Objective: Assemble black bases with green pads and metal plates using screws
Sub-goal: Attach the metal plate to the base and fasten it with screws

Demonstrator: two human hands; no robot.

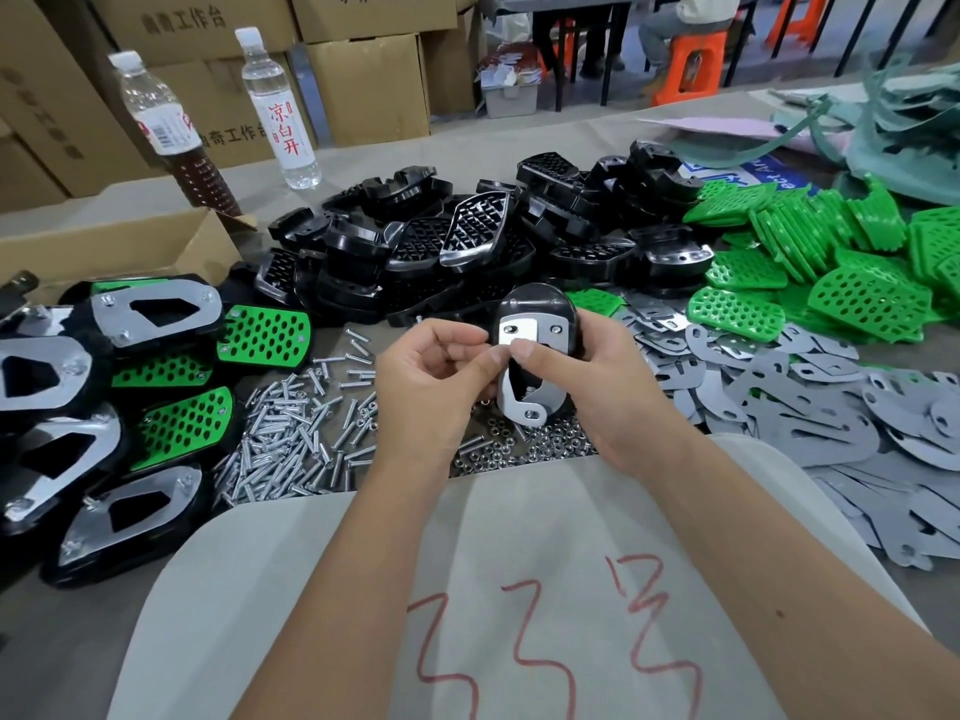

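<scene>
My right hand point(587, 376) grips a black base point(540, 304) with a metal plate point(524, 330) lying on its upturned underside, held upright above the table. My left hand point(431, 376) pinches at the plate's left edge, thumb and forefinger closed beside my right thumb; whether a screw or nut sits between them is hidden. Loose screws point(296, 439) lie in a heap below my left hand, small nuts point(524, 444) under the held base. Black bases point(441, 246) are piled behind, green pads point(841, 262) at the right, metal plates point(831, 407) at the lower right.
Finished assemblies point(130, 397) with green pads and plates are stacked at the left. An open cardboard box point(114, 252) and two bottles point(280, 106) stand at the back left. A white sheet with red marks point(519, 589) covers my lap at the table's front edge.
</scene>
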